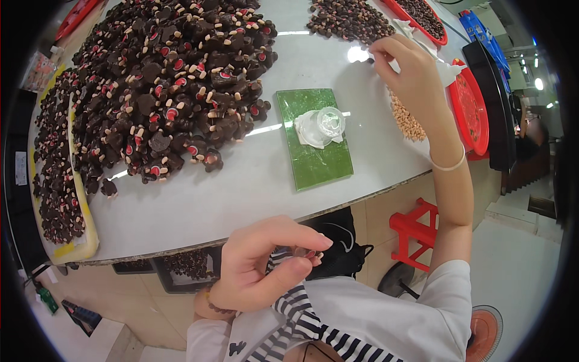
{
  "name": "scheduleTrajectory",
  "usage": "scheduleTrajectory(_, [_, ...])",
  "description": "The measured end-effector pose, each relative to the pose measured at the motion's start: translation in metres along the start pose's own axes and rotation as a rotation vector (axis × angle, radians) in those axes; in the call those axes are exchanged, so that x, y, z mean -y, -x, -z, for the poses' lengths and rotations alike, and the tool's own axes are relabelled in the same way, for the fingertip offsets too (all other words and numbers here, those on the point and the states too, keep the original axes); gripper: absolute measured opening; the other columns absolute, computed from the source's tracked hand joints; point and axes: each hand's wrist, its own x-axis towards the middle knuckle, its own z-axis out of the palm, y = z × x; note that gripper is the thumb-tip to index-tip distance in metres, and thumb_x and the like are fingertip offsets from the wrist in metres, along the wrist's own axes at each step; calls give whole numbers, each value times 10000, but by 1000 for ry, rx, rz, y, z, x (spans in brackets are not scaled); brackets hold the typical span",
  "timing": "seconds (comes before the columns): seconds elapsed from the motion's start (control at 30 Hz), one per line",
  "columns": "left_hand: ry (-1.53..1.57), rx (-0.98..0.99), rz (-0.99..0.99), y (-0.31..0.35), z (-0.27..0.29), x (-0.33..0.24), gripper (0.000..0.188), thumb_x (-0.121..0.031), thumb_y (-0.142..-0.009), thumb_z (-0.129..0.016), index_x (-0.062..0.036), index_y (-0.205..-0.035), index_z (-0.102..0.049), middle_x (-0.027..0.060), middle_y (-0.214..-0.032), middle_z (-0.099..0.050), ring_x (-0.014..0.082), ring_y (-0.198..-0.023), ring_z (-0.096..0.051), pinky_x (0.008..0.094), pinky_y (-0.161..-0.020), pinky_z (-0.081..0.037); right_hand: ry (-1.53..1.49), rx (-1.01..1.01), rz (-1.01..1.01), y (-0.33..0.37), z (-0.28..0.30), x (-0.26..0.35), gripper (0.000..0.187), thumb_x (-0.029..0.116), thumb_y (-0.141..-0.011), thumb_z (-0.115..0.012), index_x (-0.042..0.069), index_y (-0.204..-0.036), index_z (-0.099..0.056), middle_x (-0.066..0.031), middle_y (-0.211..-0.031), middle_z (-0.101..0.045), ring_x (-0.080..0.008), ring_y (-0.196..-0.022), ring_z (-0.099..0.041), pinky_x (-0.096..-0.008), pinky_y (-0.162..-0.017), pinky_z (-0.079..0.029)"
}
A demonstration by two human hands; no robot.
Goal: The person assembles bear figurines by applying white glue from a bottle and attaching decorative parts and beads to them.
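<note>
Green slab (319, 169) between heap (175, 90) and beige pieces (406, 122)

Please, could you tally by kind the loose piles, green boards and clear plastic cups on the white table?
Loose piles: 3 (large dark brown pile, smaller dark pile, pale pile)
Green board: 1
Clear plastic cup: 1
Total: 5

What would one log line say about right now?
left hand: pinches small piece | right hand: near dark bead pile, grip unclear | green board: under clear cup
</note>
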Motion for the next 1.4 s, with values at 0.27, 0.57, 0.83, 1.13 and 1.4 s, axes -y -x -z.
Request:
scheduleTrajectory(0.27, [-88, -40, -38, -1, 2, -1, 211, -1, -836, -584, 39, -1042, -606, 99, -830, -623, 133, -721, -577, 236, -680, -446, 47, -78, 37, 8, 0, 17, 127, 65, -801, -567, 26, -903, -631, -101, -789, -609, -272, -689, -586, -359, -662, -476])
scheduleTrajectory(0.57, [-124, -32, -23, -5, 2, 6, 224, -10, -836, -589, 36, -1055, -598, 97, -847, -613, 134, -723, -576, 241, -680, -453, -751, 47, 25, 23, 46, 86, 157, -31, -696, -634, 70, -804, -690, -42, -844, -616, -175, -716, -567, -262, -567, -438])
scheduleTrajectory(0.83, [-253, -48, -131, -10, -2, 11, 213, 13, -749, -662, 28, -952, -600, 75, -790, -561, 143, -641, -535, 242, -573, -434, -1085, -123, 178, 57, 23, 137, 234, -28, -645, -658, 20, -870, -696, -103, -821, -626, -206, -693, -600, -278, -585, -481])
scheduleTrajectory(1.13, [-1027, -119, -469, -6, 0, 5, 321, 32, -592, -712, -57, -896, -661, 53, -712, -526, 164, -562, -495, 256, -470, -386, -916, 107, 48, 54, 47, 133, 199, -30, -610, -690, 22, -795, -640, -64, -770, -628, -200, -637, -610, -271, -554, -488])
scheduleTrajectory(1.4, [-809, -138, -329, -10, -1, -1, 175, -37, -766, -647, 18, -932, -640, 85, -745, -553, 150, -597, -537, 249, -504, -431, -656, -61, 24, 41, 38, 109, 176, -37, -636, -674, 24, -792, -622, -49, -728, -624, -168, -631, -594, -260, -541, -466])
